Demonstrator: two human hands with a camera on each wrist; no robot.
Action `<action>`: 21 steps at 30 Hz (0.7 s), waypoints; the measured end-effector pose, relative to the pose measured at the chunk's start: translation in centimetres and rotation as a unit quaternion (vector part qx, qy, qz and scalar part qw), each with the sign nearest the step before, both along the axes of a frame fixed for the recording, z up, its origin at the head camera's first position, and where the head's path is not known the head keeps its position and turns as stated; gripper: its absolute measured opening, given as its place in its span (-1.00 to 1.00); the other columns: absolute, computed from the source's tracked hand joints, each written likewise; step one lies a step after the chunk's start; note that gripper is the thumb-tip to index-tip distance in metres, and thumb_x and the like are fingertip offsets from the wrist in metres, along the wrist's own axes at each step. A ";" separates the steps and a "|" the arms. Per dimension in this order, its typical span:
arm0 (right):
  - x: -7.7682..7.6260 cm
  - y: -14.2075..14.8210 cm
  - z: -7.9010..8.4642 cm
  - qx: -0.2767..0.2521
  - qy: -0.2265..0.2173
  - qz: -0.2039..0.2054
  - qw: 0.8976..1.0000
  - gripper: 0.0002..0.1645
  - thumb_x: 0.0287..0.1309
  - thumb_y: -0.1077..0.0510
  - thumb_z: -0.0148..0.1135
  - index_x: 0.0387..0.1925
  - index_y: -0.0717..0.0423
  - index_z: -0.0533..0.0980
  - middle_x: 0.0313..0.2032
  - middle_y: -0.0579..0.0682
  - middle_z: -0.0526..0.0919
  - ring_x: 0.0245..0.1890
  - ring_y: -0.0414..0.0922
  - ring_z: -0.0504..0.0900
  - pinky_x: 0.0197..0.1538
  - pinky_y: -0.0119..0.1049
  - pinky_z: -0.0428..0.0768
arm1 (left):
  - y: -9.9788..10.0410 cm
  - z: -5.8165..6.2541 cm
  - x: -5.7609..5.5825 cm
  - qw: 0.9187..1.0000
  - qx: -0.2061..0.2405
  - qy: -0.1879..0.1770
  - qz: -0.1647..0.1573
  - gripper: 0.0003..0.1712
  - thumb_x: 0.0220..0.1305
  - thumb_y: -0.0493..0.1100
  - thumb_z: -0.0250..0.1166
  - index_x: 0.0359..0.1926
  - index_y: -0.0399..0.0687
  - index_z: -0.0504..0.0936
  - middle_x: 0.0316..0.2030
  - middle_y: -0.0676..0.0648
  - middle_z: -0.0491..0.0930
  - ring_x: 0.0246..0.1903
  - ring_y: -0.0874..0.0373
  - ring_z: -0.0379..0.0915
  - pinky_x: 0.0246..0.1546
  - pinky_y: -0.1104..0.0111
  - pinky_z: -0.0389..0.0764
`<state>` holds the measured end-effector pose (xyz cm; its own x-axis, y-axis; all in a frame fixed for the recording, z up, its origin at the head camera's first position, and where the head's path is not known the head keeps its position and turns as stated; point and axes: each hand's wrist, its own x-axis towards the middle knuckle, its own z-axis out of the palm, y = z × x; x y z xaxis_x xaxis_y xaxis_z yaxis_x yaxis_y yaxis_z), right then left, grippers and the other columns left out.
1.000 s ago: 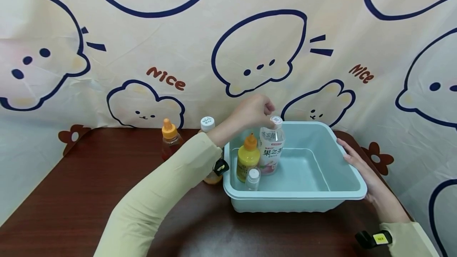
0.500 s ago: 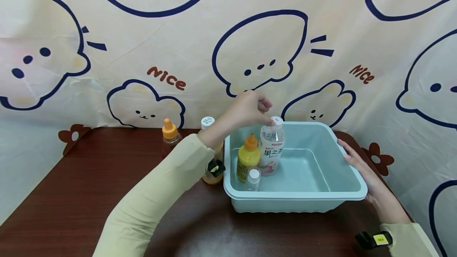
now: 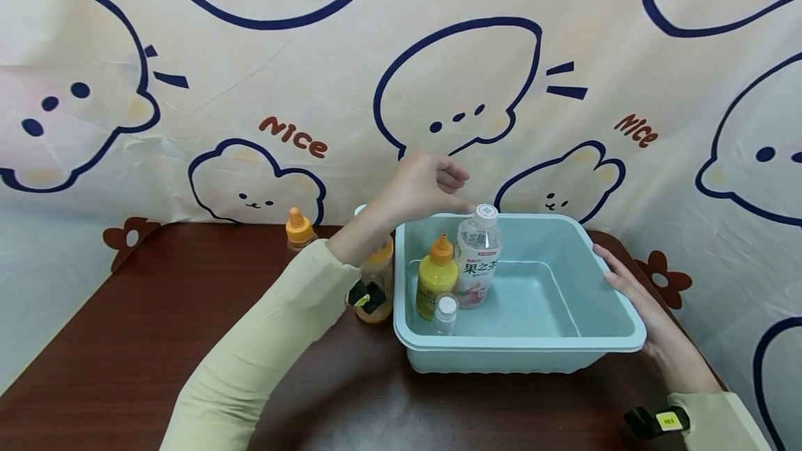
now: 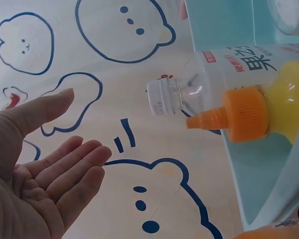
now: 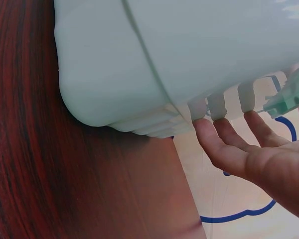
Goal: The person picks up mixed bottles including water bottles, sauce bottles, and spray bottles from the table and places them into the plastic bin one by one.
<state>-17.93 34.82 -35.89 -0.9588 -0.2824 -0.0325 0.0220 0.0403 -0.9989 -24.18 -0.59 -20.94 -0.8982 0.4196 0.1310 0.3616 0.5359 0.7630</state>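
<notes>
In the head view, a pale blue basin (image 3: 520,345) stands on the table. Inside, at its left end, stand a clear drink bottle (image 3: 477,263) with a white cap, a yellow squeeze bottle (image 3: 436,284) with an orange nozzle, and a small clear bottle (image 3: 445,319). My left hand (image 3: 420,186) hovers just left of the drink bottle's cap. The left wrist view shows that hand (image 4: 45,164) apart from the bottle, thumb and fingers spread, holding nothing. My right hand (image 3: 639,305) holds the basin's right side, its fingertips (image 5: 204,127) against the outer wall beneath the rim.
Left of the basin, partly behind my left forearm, are a bottle with brownish contents (image 3: 376,291) and a squeeze bottle with an orange cap (image 3: 299,225). A printed cloth (image 3: 351,89) hangs behind the dark wooden table (image 3: 156,339).
My left hand has let go of the drink bottle's cap and drawn back up and to the left. The drink bottle stays in the basin; my right hand has hardly moved.
</notes>
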 end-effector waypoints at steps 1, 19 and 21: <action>0.0 0.0 0.0 0.001 0.000 0.000 1.000 -0.38 0.37 0.04 -0.30 0.36 -0.45 -0.15 0.12 -0.31 0.22 -0.06 -0.26 0.51 -0.16 -0.01 0.58 | -0.1 0.0 0.0 1.000 0.002 0.001 0.000 -0.50 -0.07 -0.17 0.45 -0.04 -0.12 0.55 -0.09 -0.08 0.58 -0.09 0.15 0.52 -0.12 0.44 0.54; 0.0 0.1 0.0 -0.008 0.007 0.014 1.000 -0.38 0.38 0.06 -0.33 0.38 -0.40 -0.18 0.14 -0.31 0.23 -0.05 -0.25 0.50 -0.16 -0.04 0.59 | -2.2 0.1 0.3 0.999 0.029 -0.008 0.018 -0.50 -0.05 -0.16 0.44 -0.03 -0.09 0.54 -0.06 -0.06 0.57 -0.05 0.14 0.50 -0.08 0.38 0.54; 0.0 0.1 0.0 -0.009 0.007 0.015 1.000 -0.37 0.37 0.06 -0.33 0.38 -0.39 -0.19 0.13 -0.31 0.23 -0.05 -0.26 0.50 -0.16 -0.04 0.59 | -2.5 0.1 0.4 0.999 0.033 -0.008 0.021 -0.51 -0.05 -0.15 0.44 -0.03 -0.08 0.54 -0.07 -0.05 0.57 -0.05 0.14 0.50 -0.07 0.37 0.53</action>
